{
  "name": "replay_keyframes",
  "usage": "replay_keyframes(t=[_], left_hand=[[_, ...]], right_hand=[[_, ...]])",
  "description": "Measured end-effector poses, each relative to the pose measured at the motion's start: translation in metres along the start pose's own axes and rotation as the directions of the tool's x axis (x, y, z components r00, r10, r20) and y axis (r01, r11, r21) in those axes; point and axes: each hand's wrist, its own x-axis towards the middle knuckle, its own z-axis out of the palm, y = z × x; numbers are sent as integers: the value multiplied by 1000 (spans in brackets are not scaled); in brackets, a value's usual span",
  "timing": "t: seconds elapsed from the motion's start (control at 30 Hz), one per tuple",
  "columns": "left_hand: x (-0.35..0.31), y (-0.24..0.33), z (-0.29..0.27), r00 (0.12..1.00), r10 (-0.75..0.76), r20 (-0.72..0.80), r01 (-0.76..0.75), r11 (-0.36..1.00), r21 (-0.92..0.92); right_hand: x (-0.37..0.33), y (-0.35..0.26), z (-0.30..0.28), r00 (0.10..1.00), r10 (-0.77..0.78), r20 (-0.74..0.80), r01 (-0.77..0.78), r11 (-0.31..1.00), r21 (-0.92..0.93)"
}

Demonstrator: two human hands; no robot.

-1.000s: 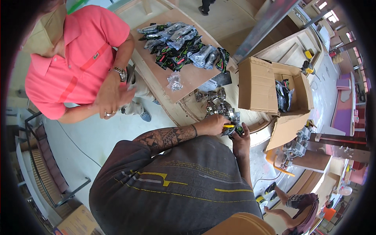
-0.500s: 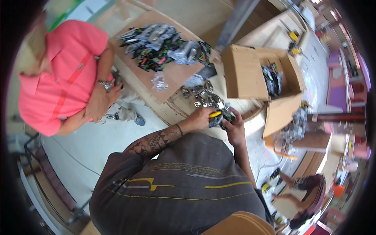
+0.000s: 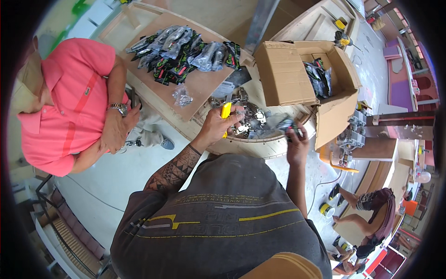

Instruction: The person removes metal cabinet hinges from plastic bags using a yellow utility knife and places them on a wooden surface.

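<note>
The person's left hand (image 3: 217,124) is to the left of the cardboard box (image 3: 284,76), w/ its fingers closed around a yellow knife (image 3: 226,110); the blade end points away from the body. The right hand (image 3: 298,140), on the near side of the same box, grips a dark packet (image 3: 287,124) w/ the fingers; b/c of blur, one cannot tell if the packet is open or full.

Approx. half a sec. ago both hands were together at this packet, the knife beside it; now they are well apart. So, it seems, the blade is free of the packet, and only the right hand has control of it.

Shiny metal pcs. (image 3: 254,116) lie on the tabletop (image 3: 254,88), left of the box and btw. the hands. Farther left of the box, more wrapped pkts. (image 3: 174,51) are heaped on a brown board (image 3: 204,95), w/ a small clear bag (image 3: 182,96) near them.
</note>
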Motion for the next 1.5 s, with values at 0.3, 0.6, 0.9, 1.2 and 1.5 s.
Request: replay_keyframes(t=[0.3, 0.6, 0.9, 1.2, 1.5], left_hand=[[23, -18, -137, 793, 379, -478, -61, 829, 556], [20, 8, -152, 756, 416, -505, 172, 618, 767], [-11, -33, -101, 824, 352, -445, -76, 846, 528], [39, -38, -75, 930, 343, -134, -137, 661, 738], [154, 10, -133, 868, 344, -359, 57, 648, 759]], right_hand=[[133, -92, -25, 833, -518, -193, 458, 842, -284], [211, -112, -11, 933, -271, -236, 199, 936, -291], [30, -9, 76, 631, -548, 550, 766, 327, -553], [25, 80, 105, 702, -91, 706, 696, -121, -708], [34, 92, 97, 718, -66, 693, 693, 164, -703]])
